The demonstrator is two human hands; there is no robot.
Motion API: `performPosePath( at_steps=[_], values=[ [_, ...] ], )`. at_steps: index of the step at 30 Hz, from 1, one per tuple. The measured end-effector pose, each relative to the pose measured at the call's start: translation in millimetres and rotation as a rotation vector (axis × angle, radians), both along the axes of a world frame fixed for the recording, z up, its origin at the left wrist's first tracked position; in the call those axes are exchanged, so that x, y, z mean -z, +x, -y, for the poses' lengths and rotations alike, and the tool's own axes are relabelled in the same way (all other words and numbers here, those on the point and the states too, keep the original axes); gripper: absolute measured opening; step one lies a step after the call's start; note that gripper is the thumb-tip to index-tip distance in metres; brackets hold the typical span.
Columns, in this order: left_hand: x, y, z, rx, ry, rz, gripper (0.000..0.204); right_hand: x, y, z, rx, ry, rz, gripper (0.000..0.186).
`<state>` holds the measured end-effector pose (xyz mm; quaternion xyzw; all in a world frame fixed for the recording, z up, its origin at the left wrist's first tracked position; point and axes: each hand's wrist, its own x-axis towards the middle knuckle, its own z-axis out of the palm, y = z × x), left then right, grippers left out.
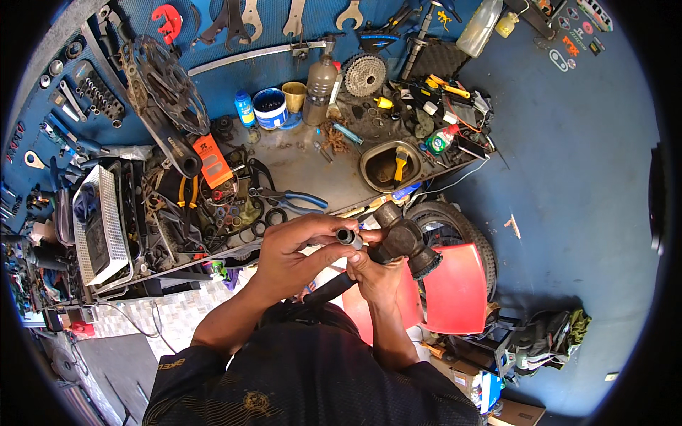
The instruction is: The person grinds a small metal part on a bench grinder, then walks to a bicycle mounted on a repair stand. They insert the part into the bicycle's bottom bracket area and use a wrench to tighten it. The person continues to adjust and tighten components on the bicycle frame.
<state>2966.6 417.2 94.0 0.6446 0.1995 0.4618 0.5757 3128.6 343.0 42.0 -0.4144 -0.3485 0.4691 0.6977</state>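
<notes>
Above the near edge of the bench, my left hand (284, 259) pinches a short hollow metal tube (353, 241) between thumb and fingers, its open end facing up. My right hand (380, 282) is closed around a hammer (405, 240) close to its heavy, worn metal head. The black handle (330, 289) slants down and left beneath my hands. My right thumb lies right by the tube; whether it presses on it I cannot tell. Just beyond my left hand, blue-handled pliers (302, 197) and black rings (275, 216) lie on the bench.
A metal basin (364, 165) with a yellow brush (401, 163) stands at the bench's right. Bottles, tubs and a cassette (365, 75) line the back. A crankset (167, 89) rises at left near a white basket (114, 227). Right of me are a red seat (458, 291) and a tyre (477, 238).
</notes>
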Motion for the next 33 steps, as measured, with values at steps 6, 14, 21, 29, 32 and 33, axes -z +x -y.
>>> performPosePath(
  at_steps=[6,14,21,29,32,33],
  values=[
    [-10.5,1.0,-4.4,0.001,0.043,-0.108,0.034,8.2,3.4,-0.9,-0.023,0.034,-0.107,0.036],
    [-8.7,9.5,-7.8,0.041,-0.138,-0.035,0.030,11.7,4.4,-0.7,-0.050,0.019,-0.211,0.031],
    [-2.8,18.0,-14.5,-0.075,-0.104,-0.088,0.020,15.8,4.5,-2.4,-0.112,0.027,-0.250,0.027],
    [3.7,26.9,-28.4,-0.083,-0.178,-0.094,0.028,21.2,5.7,-6.7,-0.143,0.011,-0.278,0.024],
    [2.9,29.5,-29.9,-0.062,-0.243,-0.041,0.029,24.1,6.8,-7.9,-0.149,0.031,-0.290,0.023],
    [2.7,30.2,-30.3,-0.056,-0.263,-0.022,0.029,24.8,7.5,-8.0,-0.153,0.020,-0.264,0.024]
  ],
)
